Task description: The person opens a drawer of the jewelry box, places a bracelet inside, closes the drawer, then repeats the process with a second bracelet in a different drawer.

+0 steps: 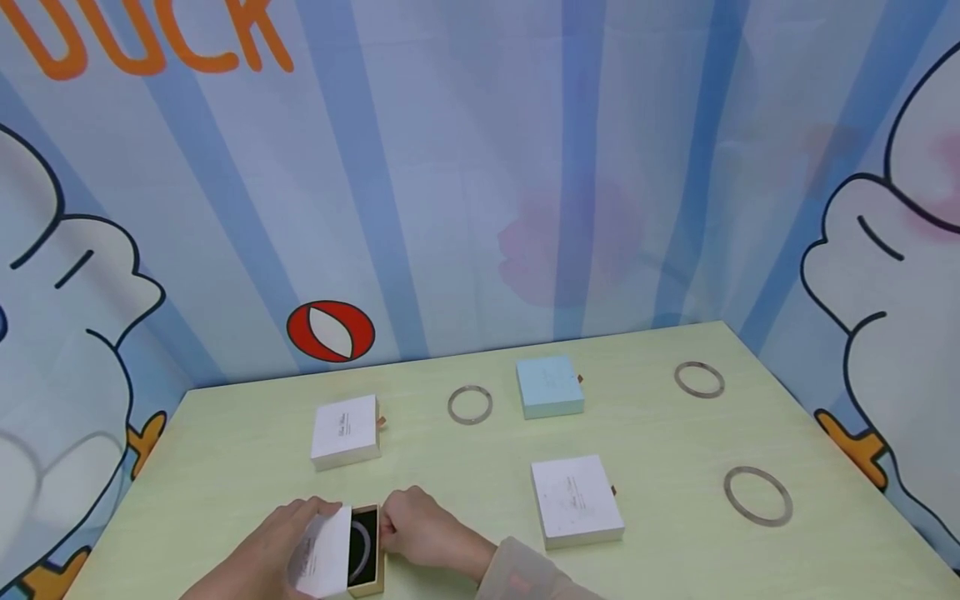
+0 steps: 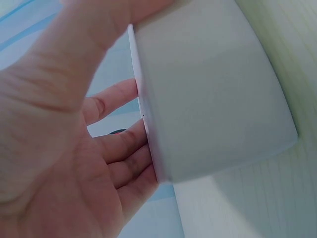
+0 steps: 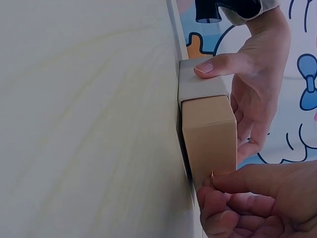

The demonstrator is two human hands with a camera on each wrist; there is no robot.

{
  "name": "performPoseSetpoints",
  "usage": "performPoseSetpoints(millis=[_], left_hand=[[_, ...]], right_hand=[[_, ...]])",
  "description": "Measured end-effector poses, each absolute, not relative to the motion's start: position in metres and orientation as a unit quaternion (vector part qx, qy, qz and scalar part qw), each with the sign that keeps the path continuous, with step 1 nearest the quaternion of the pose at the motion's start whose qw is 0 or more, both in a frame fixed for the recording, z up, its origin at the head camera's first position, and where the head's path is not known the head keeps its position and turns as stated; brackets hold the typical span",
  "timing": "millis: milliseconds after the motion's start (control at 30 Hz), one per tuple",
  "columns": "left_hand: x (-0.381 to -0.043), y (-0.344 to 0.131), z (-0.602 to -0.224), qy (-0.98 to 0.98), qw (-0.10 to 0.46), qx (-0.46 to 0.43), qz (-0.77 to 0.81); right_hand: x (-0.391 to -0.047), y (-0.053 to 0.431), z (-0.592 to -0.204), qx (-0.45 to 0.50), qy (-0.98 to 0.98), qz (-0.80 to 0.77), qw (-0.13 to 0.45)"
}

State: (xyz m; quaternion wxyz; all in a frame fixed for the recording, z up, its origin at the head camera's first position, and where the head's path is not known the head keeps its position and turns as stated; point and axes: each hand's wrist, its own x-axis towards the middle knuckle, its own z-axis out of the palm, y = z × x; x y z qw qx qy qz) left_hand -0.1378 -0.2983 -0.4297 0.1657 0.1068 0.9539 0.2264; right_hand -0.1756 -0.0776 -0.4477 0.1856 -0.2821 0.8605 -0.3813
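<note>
A small white box sleeve (image 1: 327,557) sits at the front left of the table, its tan drawer (image 3: 209,136) partly pulled out on the right side. Inside the drawer's dark lining lies a pale bangle (image 1: 367,546), its left part hidden under the sleeve. My left hand (image 1: 266,546) grips the sleeve, thumb on one side and fingers along the opposite side, as the left wrist view shows. At the drawer's outer end, my right hand (image 1: 422,527) pinches a small ribbon tab (image 3: 213,179) between thumb and forefinger.
Another white box (image 1: 347,427) lies behind my hands, a light blue box (image 1: 551,387) at the back, and a white box (image 1: 577,500) to the right. Loose bangles lie at back centre (image 1: 470,422), back right (image 1: 701,395) and front right (image 1: 787,504). A printed curtain (image 1: 465,208) encloses the table.
</note>
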Motion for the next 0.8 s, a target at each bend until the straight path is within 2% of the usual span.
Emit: performPoseSetpoints(millis=[333, 800], left_hand=[[-0.1383, -0.2997, -0.4308, 0.954, 0.164, 0.119, 0.221], [-0.1377, -0.2989, -0.4299, 0.955, 0.163, 0.114, 0.220]], right_hand=[[-0.1747, -0.0781, -0.4469, -0.303, 0.864, -0.368, 0.166], [-0.1753, -0.0797, -0.4475, -0.301, 0.861, -0.375, 0.167]])
